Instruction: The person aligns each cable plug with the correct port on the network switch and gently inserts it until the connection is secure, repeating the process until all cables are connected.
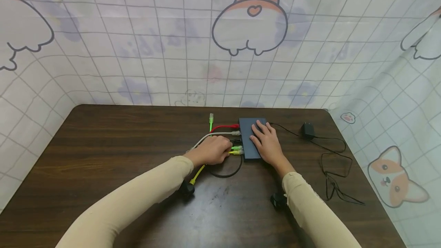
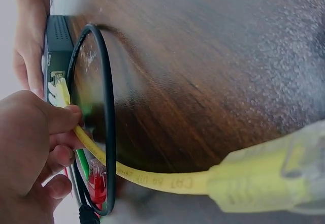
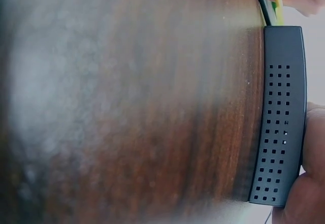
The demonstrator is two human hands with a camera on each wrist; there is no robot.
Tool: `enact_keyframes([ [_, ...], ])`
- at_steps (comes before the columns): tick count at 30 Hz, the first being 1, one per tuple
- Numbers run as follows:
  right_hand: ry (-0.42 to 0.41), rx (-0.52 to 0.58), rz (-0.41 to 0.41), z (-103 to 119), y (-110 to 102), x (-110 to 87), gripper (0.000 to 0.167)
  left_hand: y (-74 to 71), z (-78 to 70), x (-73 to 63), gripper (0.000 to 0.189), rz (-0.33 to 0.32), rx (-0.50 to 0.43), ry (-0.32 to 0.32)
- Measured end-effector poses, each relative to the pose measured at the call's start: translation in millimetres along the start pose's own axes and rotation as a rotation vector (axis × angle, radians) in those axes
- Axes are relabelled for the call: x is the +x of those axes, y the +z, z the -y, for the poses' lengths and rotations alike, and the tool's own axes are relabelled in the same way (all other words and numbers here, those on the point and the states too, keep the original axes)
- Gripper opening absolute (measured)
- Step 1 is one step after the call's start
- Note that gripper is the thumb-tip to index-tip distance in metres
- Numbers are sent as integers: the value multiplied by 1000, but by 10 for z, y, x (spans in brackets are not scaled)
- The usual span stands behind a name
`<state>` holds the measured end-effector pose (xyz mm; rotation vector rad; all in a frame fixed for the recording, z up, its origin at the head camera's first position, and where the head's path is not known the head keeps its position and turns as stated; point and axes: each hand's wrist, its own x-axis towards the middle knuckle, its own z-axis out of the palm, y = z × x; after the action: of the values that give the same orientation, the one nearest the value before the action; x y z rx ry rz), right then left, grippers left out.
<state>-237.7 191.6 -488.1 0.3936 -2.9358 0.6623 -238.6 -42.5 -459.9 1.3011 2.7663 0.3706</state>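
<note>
A dark blue network switch (image 1: 246,133) lies on the table with several cables at its left side. My right hand (image 1: 269,144) rests on its top, fingers spread and fairly straight. At the switch's near left corner, my left hand (image 1: 214,150) pinches a yellow network cable (image 2: 162,182) between thumb and fingers, just behind its plug (image 2: 61,89). That plug is at a port in the left wrist view. The cable's other end, a yellow plug (image 2: 259,178), hangs toward the wrist camera. Beside it, a green plug (image 1: 236,148) is at the switch, partly hidden by my left hand.
A red cable (image 1: 224,126) and a whitish cable (image 1: 220,133) run into the switch's left side. A loose green cable end (image 1: 211,118) points backward. A black cable (image 1: 227,175) loops in front. On the right lies a black power adapter (image 1: 307,130) with a tangled cord (image 1: 329,173).
</note>
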Motion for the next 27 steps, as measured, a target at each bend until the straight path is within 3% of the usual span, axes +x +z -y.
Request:
enact_keyframes([
  [27,-23,-4,-23,-8,21,0,48,-12,-24,45,27,14,-3,4],
])
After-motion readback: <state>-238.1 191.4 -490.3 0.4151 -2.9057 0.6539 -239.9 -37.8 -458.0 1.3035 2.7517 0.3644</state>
